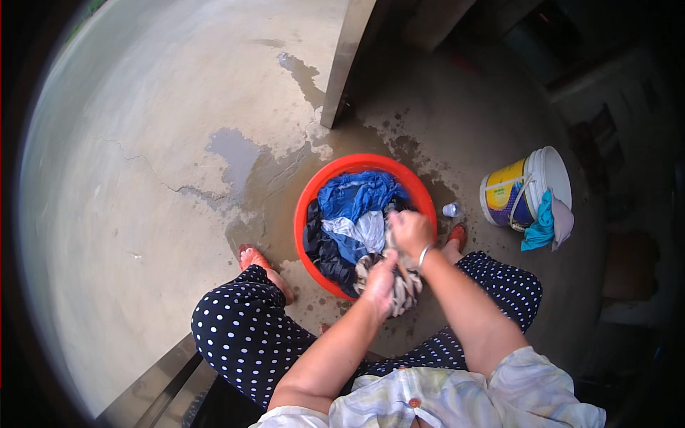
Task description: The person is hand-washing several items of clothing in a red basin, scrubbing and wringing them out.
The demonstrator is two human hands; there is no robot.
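Between my feet a round red basin [302,246] is filled with laundry. A piece of patterned beige-and-dark cloth [407,291] is bunched up at the basin's near right side, partly hanging over the rim. My left hand [381,284] is closed on this cloth near the rim. Above and to its right, my right hand [412,232] grips another part of it, slightly blurred. Blue cloth [358,194] fills the far half of the basin, with white cloth [367,230] in the middle and black cloth [330,258] at the left. My fingers hide part of the patterned cloth.
A white bucket [497,194] with a yellow-and-purple label lies tipped at the right, turquoise cloth [541,227] hanging from its mouth. A small clear plastic cup [451,210] is beside the basin. Wet patches [239,153] mark the concrete floor. A metal post [342,75] stands beyond the basin.
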